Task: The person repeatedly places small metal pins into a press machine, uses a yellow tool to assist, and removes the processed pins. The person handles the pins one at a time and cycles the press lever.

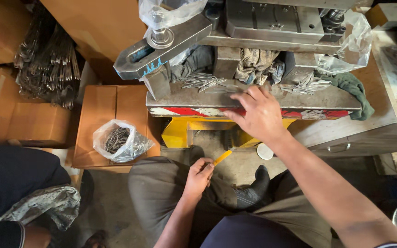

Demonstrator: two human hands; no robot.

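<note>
My right hand [257, 112] reaches forward with fingers spread and rests on the steel bed [198, 97] of a press machine, beside a loose pile of small thin metal pieces [201, 81]. My left hand [198, 177] sits above my left knee, closed on a short yellow stick [222, 157] that points up and right. Dirty rags [256, 64] are stuffed under the press's upper block [272, 20]. A second pile of metal pieces [311, 85] lies at the bed's right end.
A clear plastic bag of small metal parts [118, 140] lies on a cardboard box [98, 110] to the left. Bundles of wire parts [47, 59] hang further left. A heavy steel clamp arm [161, 46] juts out. Another person's leg [10, 174] is at the lower left.
</note>
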